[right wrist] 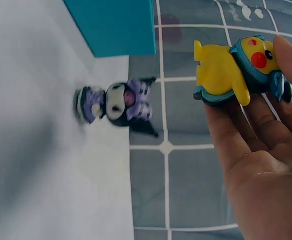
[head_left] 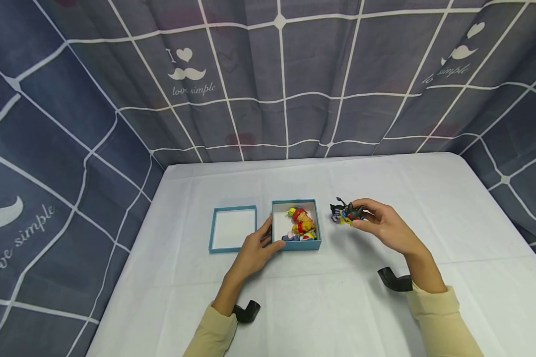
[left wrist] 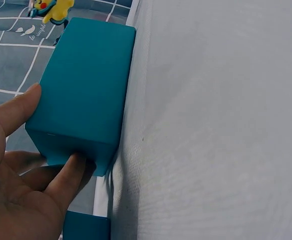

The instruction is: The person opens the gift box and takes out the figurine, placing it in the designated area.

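My left hand (head_left: 253, 253) grips the near left corner of an open blue box (head_left: 301, 245), thumb on its front wall and fingers along the left side. Inside the box lie several small figurines, among them a red-and-yellow one (head_left: 302, 218). Right of the box, my right hand (head_left: 386, 225) pinches a yellow figurine with a dark teal hood (right wrist: 218, 75), held tilted on its side above the table. A black-and-purple figurine (right wrist: 118, 105) stands on the table just beyond it, between box and hand.
A shallow blue lid (head_left: 211, 230) with a white inside lies on the table left of the box. White cloth (head_left: 321, 307) covers the table. Dark checked curtains (head_left: 245, 74) hang behind it and at both sides.
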The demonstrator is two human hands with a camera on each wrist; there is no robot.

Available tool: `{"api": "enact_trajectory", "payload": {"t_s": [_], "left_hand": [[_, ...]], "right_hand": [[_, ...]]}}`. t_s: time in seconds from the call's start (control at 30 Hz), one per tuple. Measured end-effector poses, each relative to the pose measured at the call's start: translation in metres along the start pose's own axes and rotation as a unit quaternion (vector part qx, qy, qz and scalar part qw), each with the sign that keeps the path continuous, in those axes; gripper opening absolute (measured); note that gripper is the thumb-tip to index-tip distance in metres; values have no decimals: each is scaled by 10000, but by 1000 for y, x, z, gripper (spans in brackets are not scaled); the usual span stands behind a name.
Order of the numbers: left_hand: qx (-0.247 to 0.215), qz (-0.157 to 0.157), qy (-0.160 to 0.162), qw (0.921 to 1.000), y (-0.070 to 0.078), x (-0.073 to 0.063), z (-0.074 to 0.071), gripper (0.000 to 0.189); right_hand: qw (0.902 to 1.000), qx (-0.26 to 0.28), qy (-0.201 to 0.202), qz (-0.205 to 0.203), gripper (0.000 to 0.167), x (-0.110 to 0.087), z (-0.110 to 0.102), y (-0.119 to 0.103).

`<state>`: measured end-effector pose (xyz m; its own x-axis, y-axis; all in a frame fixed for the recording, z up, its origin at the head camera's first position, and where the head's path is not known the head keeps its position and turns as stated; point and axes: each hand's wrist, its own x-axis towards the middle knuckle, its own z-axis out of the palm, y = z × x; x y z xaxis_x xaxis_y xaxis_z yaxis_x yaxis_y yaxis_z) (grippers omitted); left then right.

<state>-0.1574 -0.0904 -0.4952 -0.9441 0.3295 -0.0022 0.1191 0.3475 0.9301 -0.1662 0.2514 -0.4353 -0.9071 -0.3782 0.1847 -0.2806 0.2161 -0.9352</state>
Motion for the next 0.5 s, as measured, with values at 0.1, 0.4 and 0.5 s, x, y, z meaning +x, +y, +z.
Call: {"api": "enact_trajectory", "payload": {"t_s": [0.1, 0.4, 0.5], "left_hand": [[-71, -2, -20, 10000, -1, 0, 0, 82], [-183, -43, -176, 9997, 20, -5, -4, 77], [-139, 1, -193, 9997, 35, -9, -7, 75]], "right_hand": [[9999, 96, 58, 68, 27, -3, -6, 6], [9988, -75, 314, 381, 32, -12, -22, 23], [9983, -124, 392, 403, 32, -13, -25, 27]]}}
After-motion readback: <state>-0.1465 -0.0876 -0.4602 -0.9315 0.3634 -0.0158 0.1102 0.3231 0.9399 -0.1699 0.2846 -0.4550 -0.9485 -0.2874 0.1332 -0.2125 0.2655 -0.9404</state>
